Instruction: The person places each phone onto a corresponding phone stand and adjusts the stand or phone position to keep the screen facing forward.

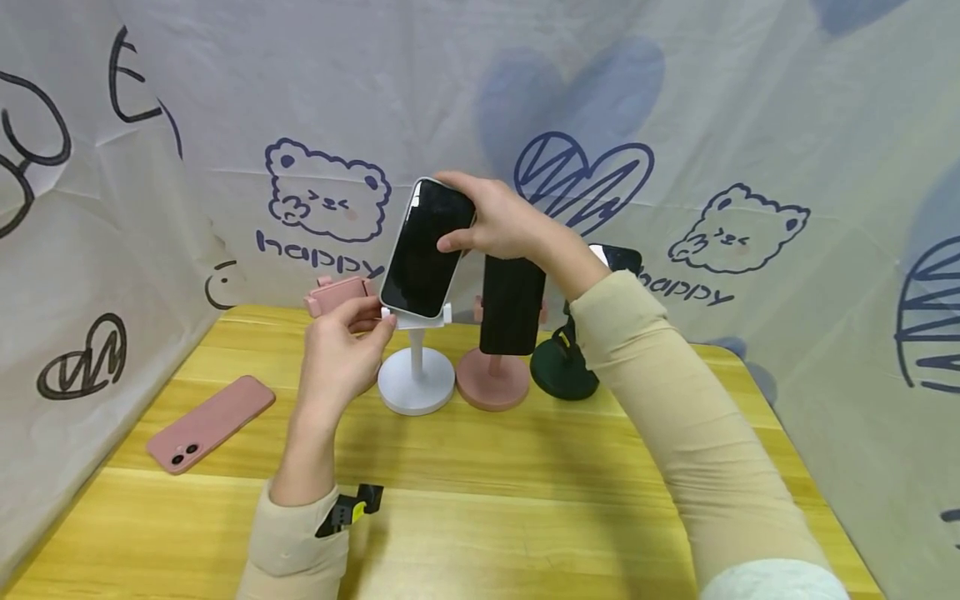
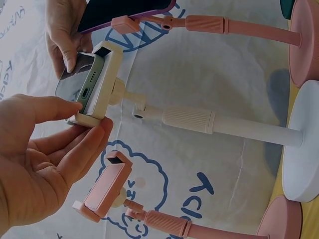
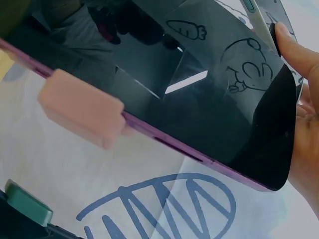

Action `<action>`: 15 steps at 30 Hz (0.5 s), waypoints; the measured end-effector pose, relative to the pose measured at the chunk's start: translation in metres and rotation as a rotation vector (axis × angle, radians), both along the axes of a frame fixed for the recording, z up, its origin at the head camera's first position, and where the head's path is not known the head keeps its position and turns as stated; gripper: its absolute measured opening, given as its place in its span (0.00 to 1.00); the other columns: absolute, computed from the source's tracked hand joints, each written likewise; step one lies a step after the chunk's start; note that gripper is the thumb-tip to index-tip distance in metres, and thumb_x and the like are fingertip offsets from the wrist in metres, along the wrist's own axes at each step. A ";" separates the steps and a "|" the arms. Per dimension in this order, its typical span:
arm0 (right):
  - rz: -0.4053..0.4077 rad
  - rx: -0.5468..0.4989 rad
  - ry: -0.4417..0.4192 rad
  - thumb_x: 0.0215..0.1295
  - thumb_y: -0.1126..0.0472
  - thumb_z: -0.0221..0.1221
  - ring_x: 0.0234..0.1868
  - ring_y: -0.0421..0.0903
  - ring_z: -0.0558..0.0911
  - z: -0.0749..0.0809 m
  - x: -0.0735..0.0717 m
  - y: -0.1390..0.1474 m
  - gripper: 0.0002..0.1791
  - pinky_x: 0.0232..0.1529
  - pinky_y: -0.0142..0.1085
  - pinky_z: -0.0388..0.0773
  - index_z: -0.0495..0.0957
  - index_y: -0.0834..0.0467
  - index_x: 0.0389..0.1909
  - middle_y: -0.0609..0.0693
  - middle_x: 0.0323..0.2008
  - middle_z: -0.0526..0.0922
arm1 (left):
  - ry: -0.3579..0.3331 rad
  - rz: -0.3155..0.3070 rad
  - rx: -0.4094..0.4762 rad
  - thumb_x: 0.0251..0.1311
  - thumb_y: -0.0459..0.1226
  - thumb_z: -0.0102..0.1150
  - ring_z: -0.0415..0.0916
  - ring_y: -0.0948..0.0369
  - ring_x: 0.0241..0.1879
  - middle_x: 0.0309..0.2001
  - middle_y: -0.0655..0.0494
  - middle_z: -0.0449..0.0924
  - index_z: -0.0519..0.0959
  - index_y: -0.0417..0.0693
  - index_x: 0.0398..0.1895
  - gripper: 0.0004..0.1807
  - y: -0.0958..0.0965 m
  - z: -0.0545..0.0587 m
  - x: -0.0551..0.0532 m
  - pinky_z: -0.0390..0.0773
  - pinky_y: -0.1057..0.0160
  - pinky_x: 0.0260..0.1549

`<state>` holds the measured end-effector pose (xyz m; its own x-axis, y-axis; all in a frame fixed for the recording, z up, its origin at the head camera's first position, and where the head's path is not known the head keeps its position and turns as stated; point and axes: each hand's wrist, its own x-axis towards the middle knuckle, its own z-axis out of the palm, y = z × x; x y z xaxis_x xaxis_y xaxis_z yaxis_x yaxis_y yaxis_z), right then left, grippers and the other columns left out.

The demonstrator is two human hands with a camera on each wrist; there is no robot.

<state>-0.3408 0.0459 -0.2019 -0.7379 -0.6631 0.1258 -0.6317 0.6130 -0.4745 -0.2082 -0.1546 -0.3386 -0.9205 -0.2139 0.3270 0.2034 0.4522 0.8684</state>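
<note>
A black-screened phone (image 1: 427,250) with a pale green edge leans, tilted, in the clamp of a white phone stand (image 1: 416,385). My right hand (image 1: 501,218) grips its upper right side, thumb over the screen. At the lower left corner, my left hand (image 1: 341,358) pinches the clamp. The left wrist view shows the left thumb (image 2: 60,108) near the phone's charging-port end and the fingers under the clamp (image 2: 105,84). In the right wrist view a purple-edged phone (image 3: 199,109) covers much of the scene; part of the right hand (image 3: 305,94) shows behind it.
Right of the white stand, a pink stand (image 1: 493,385) holds the purple-edged phone, and a dark green stand (image 1: 566,371) holds another phone (image 1: 622,258). To the left is a pink stand with a bare clamp (image 1: 339,293). A pink phone (image 1: 213,423) lies face down on the wooden table (image 1: 480,508).
</note>
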 end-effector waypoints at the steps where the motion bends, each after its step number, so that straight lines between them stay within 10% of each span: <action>1: 0.002 0.008 0.005 0.66 0.57 0.72 0.50 0.50 0.84 0.000 -0.001 0.000 0.49 0.53 0.43 0.83 0.56 0.51 0.82 0.56 0.66 0.75 | -0.002 -0.002 0.000 0.71 0.36 0.64 0.84 0.50 0.51 0.52 0.42 0.84 0.82 0.37 0.60 0.18 0.000 0.000 0.000 0.86 0.53 0.53; 15: 0.019 0.038 -0.008 0.67 0.57 0.70 0.44 0.48 0.87 0.003 -0.002 -0.003 0.49 0.51 0.42 0.86 0.53 0.48 0.83 0.55 0.69 0.74 | 0.036 0.005 -0.037 0.70 0.35 0.65 0.85 0.49 0.50 0.52 0.41 0.85 0.82 0.36 0.60 0.18 -0.005 0.000 0.003 0.85 0.55 0.52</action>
